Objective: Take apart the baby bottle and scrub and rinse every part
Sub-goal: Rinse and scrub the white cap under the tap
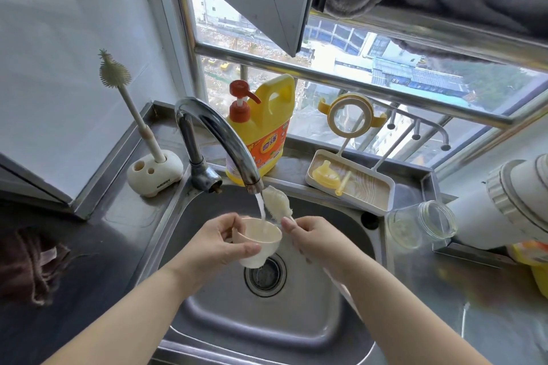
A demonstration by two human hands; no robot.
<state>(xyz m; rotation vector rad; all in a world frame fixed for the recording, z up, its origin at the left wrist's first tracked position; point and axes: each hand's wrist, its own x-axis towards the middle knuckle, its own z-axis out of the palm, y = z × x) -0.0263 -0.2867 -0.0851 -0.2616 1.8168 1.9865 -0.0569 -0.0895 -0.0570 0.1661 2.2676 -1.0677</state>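
Note:
My left hand (221, 241) grips a cream bottle cap (257, 243), mouth up, over the sink (335, 299). Water runs from the tap (219, 133) into the cap. My right hand (315, 238) holds a cream bottle brush (275, 201) by its handle, with the head up beside the stream, just above the cap. The clear glass bottle body (421, 224) lies on its side on the counter to the right. A yellow teat and straw (327, 176) lie in a white drying tray (382, 201). The yellow handle ring (351, 115) hangs on the tray's rack.
A yellow dish soap jug (264, 127) with a red pump stands behind the tap. A second brush stands in a white holder (154, 172) at the left. A dark cloth (29, 264) lies on the left counter. A large white appliance (510, 201) sits at the right.

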